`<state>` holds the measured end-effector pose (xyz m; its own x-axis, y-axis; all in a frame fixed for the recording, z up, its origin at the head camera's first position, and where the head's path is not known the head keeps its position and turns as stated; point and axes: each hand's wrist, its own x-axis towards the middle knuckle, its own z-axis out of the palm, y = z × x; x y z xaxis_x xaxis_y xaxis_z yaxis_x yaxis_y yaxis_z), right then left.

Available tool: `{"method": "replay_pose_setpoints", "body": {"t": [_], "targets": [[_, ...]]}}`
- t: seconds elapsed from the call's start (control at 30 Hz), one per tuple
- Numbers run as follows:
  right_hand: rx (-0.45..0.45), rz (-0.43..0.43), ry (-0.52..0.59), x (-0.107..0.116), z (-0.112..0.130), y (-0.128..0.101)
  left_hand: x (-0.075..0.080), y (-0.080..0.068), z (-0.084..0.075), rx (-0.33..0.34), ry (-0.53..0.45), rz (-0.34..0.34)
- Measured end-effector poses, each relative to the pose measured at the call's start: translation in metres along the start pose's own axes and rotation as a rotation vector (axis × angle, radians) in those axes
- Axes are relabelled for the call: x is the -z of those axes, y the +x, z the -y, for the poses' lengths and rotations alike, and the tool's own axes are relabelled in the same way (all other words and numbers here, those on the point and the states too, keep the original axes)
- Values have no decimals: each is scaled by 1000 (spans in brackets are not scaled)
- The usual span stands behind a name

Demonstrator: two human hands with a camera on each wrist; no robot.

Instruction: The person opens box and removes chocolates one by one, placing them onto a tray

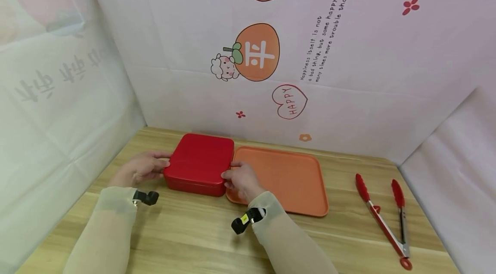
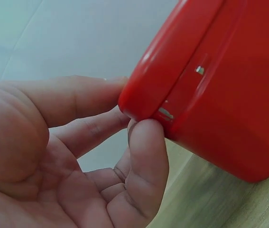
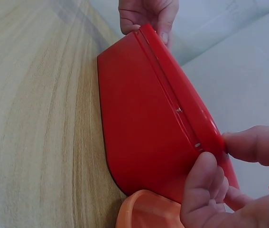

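A red lidded box (image 1: 202,158) stands on the wooden table, its lid on top with a thin seam below the rim. My left hand (image 1: 145,166) grips the lid's edge at the box's left side; in the left wrist view the thumb and a curled finger (image 2: 147,161) pinch the lid rim at a corner. At the right side my right hand (image 1: 243,180) pinches the lid's rim near the front corner, as the right wrist view shows with its thumb and finger (image 3: 203,175) around the edge. Small pale chips mark the red paint along the seam.
An orange tray (image 1: 286,179) lies right against the box's right side. Farther right, red-tipped tongs (image 1: 387,226) lie spread on the table. A printed white cloth (image 1: 341,110) hangs behind, with more white cloth at both sides.
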<state>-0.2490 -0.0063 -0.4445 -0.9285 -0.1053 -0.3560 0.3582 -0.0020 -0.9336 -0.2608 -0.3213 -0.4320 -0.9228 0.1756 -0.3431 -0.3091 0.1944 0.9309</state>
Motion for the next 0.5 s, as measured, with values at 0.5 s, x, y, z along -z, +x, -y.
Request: {"method": "replay_pose_setpoints", "body": {"t": [0.5], "targets": [[3,8,68,-1,4,-2,1,-4,-6,-31,-86,34]]}}
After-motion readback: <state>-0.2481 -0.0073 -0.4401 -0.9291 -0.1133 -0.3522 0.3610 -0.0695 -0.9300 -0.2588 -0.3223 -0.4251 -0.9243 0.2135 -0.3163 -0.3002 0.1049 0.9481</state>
